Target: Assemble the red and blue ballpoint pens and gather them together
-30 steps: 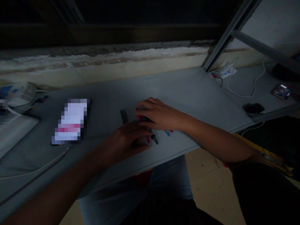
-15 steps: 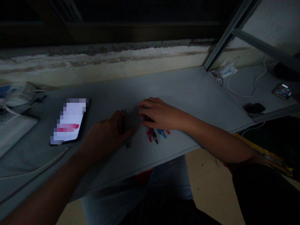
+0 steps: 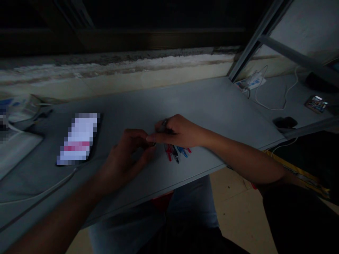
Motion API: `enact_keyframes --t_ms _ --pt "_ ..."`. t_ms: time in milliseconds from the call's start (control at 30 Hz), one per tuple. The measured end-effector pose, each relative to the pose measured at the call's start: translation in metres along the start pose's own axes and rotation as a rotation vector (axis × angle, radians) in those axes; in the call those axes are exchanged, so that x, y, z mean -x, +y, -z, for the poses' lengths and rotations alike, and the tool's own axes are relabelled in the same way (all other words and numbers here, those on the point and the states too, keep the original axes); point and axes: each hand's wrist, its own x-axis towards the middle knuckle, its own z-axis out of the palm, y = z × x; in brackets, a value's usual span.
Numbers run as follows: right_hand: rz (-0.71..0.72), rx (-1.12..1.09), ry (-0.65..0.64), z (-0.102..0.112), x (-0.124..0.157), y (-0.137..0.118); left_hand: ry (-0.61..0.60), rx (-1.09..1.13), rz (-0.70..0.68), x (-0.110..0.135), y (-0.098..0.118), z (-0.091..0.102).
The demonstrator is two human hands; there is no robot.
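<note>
Pinching firmly, the right hand [image 3: 181, 132] has its grip closed on a slim dark pen [image 3: 164, 123], whose tip pokes up past the fingers at a tilt, the rest buried in the fist. Right beside it, the left hand [image 3: 124, 158] hangs curled over the counter [image 3: 198, 102], its fingertips [image 3: 144, 138] almost meeting the right hand's. Is anything in that curl? Hard to call in this gloom: nothing shows, so I can't tell whether that grip is holding anything.

Just below the right hand, a small bunch of pens [image 3: 176, 153] lies on the grey counter, red, black and blue barrels side by side, close enough to touch each other. So, as things lie: one pen is up in the hand, and the others are down in that bunch, slanting across the counter.

Further out on the left sits a phone [image 3: 79, 139] with its bright screen blurred out, well apart from the hands. Off to the right, a black computer mouse [image 3: 285, 122] and a white power strip [image 3: 250, 83] with trailing cables sit on a lower stretch of the counter. Under the front edge, a jeans-clad lap [image 3: 185, 201] and a tiled floor [image 3: 238, 211] round out the view.
</note>
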Motion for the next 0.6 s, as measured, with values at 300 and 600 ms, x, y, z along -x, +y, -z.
enact_keyframes --t_ms 300,600 --pt "-0.082 -0.130 0.269 -0.002 0.000 -0.004 -0.087 -0.222 0.049 -0.011 0.010 0.005" --pt "-0.153 -0.418 0.194 -0.004 -0.002 -0.002 -0.036 -0.420 -0.014 -0.010 0.011 0.004"
